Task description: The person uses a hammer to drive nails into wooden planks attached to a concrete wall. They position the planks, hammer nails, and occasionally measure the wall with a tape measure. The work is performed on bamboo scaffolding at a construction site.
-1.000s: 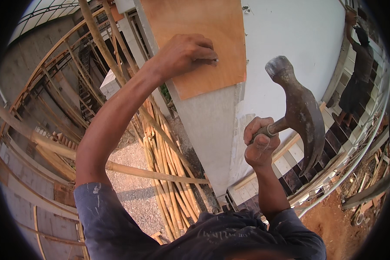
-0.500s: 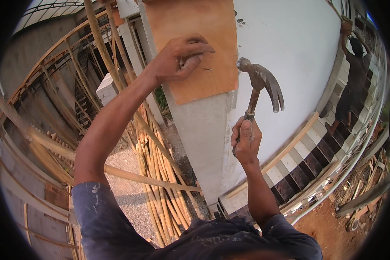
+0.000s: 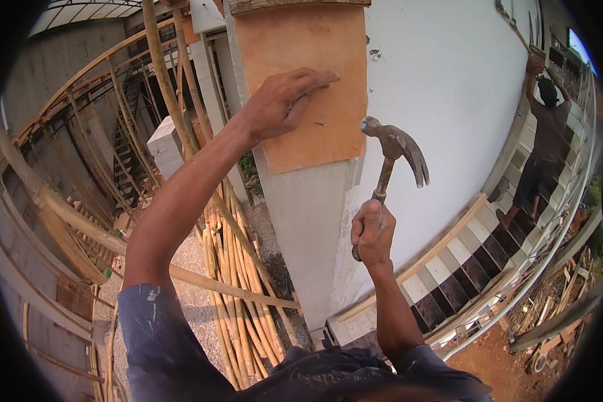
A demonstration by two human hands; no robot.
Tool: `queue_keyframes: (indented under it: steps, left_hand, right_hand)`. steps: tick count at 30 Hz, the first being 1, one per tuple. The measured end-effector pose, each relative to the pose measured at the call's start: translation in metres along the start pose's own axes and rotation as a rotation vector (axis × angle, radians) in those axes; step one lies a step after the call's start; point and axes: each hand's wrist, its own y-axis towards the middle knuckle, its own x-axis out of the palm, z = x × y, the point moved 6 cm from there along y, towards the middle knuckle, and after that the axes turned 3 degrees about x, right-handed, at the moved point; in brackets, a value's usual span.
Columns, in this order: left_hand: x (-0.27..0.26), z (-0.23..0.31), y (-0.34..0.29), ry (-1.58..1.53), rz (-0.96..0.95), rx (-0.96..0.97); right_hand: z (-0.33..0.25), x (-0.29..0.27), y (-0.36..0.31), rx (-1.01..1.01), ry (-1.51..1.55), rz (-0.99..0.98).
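Note:
My right hand (image 3: 374, 231) is wrapped round the handle of a claw hammer (image 3: 394, 144). Its head is up, the striking face toward the board and the claw to the right. My left hand (image 3: 291, 102) is in front of an orange-brown plywood sheet (image 3: 305, 40) lying against the face of a grey column (image 3: 308, 221). The forefinger reaches out to the right while the other fingers curl in; whatever they may hold is hidden. A small dark nail-like piece (image 3: 320, 123) shows on the plywood, below the left hand and left of the hammer face.
A white wall (image 3: 442, 87) adjoins the column. Bamboo poles (image 3: 238, 301) stand and lie at left, near pale stacked blocks (image 3: 166, 146). Another person (image 3: 543, 147) stands at far right with raised arms, on a striped tiled ledge (image 3: 459, 258). A wooden strip (image 3: 295, 5) tops the plywood.
The hammer has dropped slightly and come nearer the plywood's right edge. My left forefinger has stretched out further. The whole view has shifted a little, showing the strip above the board.

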Motion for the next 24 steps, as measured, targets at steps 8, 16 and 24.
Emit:
queue_keyframes:
  steps: [8,16,24]
  left_hand:
    - [-0.003,0.012,0.006,-0.01,-0.001,-0.027]
    - [-0.003,0.013,0.004,-0.026,-0.053,-0.149]
    - [0.013,0.052,-0.151,0.11,0.363,-0.379]
  right_hand:
    - [0.019,0.043,0.049,-0.132,0.001,0.201]
    - [0.006,0.068,0.079,-0.184,0.187,0.382]
    - [0.005,0.066,0.086,-0.079,0.108,0.361]
